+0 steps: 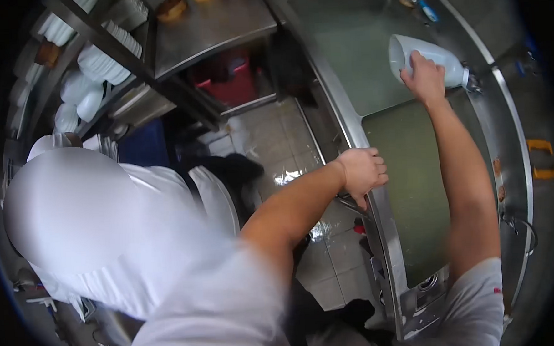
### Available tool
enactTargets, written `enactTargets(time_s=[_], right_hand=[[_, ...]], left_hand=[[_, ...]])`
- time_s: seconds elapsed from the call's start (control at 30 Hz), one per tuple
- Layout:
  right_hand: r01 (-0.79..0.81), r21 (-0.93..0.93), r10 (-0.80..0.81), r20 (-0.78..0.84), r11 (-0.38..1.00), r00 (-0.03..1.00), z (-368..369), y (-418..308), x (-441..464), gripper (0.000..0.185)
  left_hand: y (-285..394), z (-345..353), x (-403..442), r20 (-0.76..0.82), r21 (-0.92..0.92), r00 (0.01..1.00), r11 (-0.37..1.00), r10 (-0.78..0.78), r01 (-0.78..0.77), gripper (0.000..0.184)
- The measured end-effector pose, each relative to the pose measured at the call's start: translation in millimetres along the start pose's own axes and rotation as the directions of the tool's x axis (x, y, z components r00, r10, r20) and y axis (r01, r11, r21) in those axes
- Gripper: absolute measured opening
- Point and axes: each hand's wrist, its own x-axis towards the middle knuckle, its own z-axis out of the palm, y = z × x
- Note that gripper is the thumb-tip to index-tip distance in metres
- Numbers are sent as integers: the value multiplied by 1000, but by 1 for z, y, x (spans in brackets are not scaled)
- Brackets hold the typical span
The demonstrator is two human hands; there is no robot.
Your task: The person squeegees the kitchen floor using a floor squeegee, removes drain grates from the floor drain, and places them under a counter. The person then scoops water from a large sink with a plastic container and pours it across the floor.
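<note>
My right hand (424, 79) is closed on the rim of a pale plastic bottle (443, 61) with its wide end cut open. The bottle lies tilted over the far part of the steel sink, its open end to the left and its narrow neck to the right, near a metal fitting. My left hand (361, 173) is wrapped over the front edge of the sink (383, 230). Cloudy greenish water (409, 191) fills the near basin, and greyer water (346, 50) stands in the far one.
A person in a white top (110, 225) stands close on my left. Stacked white dishes (111, 53) sit on shelves at the far left. A red container (228, 81) is under the steel counter (213, 26). Wet floor tiles (281, 135) shine below. A blue-handled brush (428, 9) lies at the sink's far end.
</note>
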Motion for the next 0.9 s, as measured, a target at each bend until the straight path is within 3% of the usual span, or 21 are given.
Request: enactTargets(time_s=[0.03, 0.1, 0.13, 0.2, 0.23, 0.3, 0.33, 0.4, 0.43, 0.5, 0.53, 0.6, 0.63, 0.7, 0.83, 0.9], right_hand=[[17, 14, -17, 16, 1000, 1000, 20, 2, 15, 34], [91, -192, -60, 160, 977, 985, 61, 0, 41, 31], [99, -179, -70, 161, 979, 984, 79, -6, 53, 31], [-258, 152, 213, 263, 954, 941, 110, -18, 70, 31], [-248, 158, 200, 268, 956, 942, 140, -17, 83, 31], [-439, 619, 472, 122, 651, 873, 214, 9, 105, 29], [-434, 623, 464, 127, 651, 877, 218, 16, 108, 29], [-491, 861, 674, 285, 133, 682, 208, 18, 107, 26], [-488, 863, 672, 283, 133, 684, 198, 18, 101, 26], [-382, 878, 612, 475, -287, 632, 161, 17, 83, 16], [-380, 881, 620, 470, -282, 629, 153, 21, 80, 16], [-205, 781, 483, 545, -590, 686, 147, 33, 71, 16], [-205, 782, 489, 547, -589, 680, 143, 38, 66, 16], [-46, 775, 444, 408, -630, 798, 109, 44, 57, 20], [82, 824, 543, 290, -560, 788, 22, 64, 31, 22], [105, 813, 498, 243, -572, 832, -30, 75, -2, 20]], left_hand=[[-6, 1, 3, -66, 11, 997, 999, 33, -32, 72], [-8, 3, 3, -86, -13, 996, 1000, 15, -16, 72], [-9, 3, 1, -103, -33, 994, 999, 20, -23, 72], [-11, -1, 0, -68, -57, 998, 998, 8, -12, 71], [-12, -3, 2, -49, -74, 999, 997, 3, -7, 70], [-11, -1, 2, -50, -62, 999, 998, -5, 2, 70], [-11, -1, 2, -51, -49, 999, 999, -1, -1, 71], [-12, -2, 0, -51, -49, 999, 999, -16, 13, 71], [-12, -2, 1, -55, -47, 998, 999, -16, 13, 72], [-14, -2, 1, -52, -48, 999, 999, -10, 7, 72], [-13, -1, 2, -48, -56, 999, 998, -9, 6, 72], [-13, -5, 2, -43, -62, 999, 998, -5, 2, 71], [-13, -7, 1, -33, -67, 999, 998, -8, 6, 70], [-12, -11, 2, -12, -62, 1000, 998, -12, 11, 71], [-9, -16, 2, 30, -23, 998, 999, -46, 47, 73], [-8, -21, 3, 50, -7, 998, 999, -42, 42, 72]])
